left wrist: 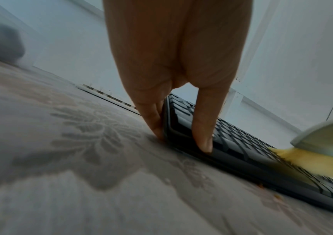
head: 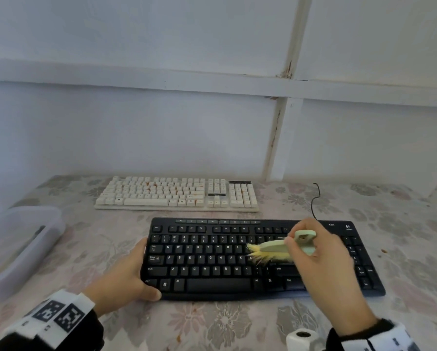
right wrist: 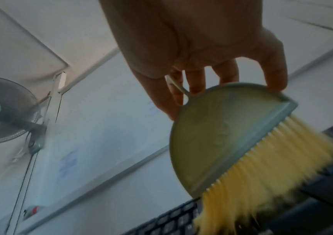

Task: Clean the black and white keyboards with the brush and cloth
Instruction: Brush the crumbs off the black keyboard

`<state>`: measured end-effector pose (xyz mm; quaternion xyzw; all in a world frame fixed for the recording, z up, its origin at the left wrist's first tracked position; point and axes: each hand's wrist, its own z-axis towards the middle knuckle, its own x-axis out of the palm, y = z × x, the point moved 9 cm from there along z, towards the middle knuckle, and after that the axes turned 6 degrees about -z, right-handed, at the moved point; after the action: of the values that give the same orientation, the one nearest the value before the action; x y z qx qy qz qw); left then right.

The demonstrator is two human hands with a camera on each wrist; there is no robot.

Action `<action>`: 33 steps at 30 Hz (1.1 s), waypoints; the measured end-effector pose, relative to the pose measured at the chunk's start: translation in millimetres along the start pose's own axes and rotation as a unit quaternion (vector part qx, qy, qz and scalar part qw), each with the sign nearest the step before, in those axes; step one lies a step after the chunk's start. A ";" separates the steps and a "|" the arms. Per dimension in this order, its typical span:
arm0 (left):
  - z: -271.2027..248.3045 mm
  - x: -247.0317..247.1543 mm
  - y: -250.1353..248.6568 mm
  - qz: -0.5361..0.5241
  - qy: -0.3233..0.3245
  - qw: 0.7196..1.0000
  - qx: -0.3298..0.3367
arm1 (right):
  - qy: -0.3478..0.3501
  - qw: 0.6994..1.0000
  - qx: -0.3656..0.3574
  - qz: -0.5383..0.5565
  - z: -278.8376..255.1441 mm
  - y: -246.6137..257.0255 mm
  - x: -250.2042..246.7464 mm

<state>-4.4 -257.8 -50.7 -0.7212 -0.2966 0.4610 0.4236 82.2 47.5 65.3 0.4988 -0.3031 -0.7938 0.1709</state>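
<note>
The right hand [head: 323, 252] pinches the brush [head: 278, 248], its yellow bristles down on the black keyboard [head: 212, 259] right of the letter keys. The left hand [head: 128, 272] grips that keyboard's left end, thumb on its front corner. If that brace slackens, a hard sweep could skid the board across the counter [head: 225, 323]. Crumbs may scatter onto the counter; specks there look like some. The white keyboard [head: 176, 193] waits behind, stained.
</note>
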 end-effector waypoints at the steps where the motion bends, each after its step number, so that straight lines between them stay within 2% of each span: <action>1: -0.4 0.2 -0.6 0.002 -0.001 1.000 0.001 | -0.005 1.000 -0.004 0.005 0.8 0.4 -4.5; 5: -0.4 0.8 -2.5 0.003 -0.002 1.000 0.005 | 0.042 0.995 -0.007 0.095 -1.8 7.4 -4.3; 10: -0.4 0.3 -1.6 0.002 -0.005 1.000 0.004 | -0.018 0.999 0.009 0.040 5.6 -10.4 -21.9; 14: -0.3 0.9 -2.0 0.002 -0.003 1.000 0.003 | 0.034 0.992 0.005 0.124 4.4 -3.2 -16.3; 19: -0.9 0.7 -1.1 -0.007 -0.002 1.000 -0.003 | -0.020 0.999 0.025 0.005 14.4 -27.5 -38.1; 21: -0.8 0.6 0.2 -0.010 -0.001 1.000 -0.006 | -0.031 0.999 0.020 0.035 19.4 -30.3 -52.0; 24: -0.6 0.2 2.3 -0.011 0.000 1.000 -0.009 | -0.012 0.991 0.027 0.127 22.1 -34.7 -57.5; 26: -0.7 0.4 1.5 -0.013 0.000 1.000 -0.010 | 0.002 0.992 0.035 0.118 21.9 -44.7 -53.6; 31: -0.7 0.2 0.5 -0.013 0.001 1.000 -0.015 | -0.057 0.996 0.054 0.038 21.3 -67.0 -72.7; 33: -0.4 -0.2 0.9 -0.010 -0.001 1.000 -0.013 | -0.051 0.996 0.046 0.056 22.6 -66.3 -76.6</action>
<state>-4.1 -258.5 -51.3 -0.7234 -0.3104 0.4531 0.4184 98.0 148.7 82.0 0.4477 -0.3751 -0.7924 0.1760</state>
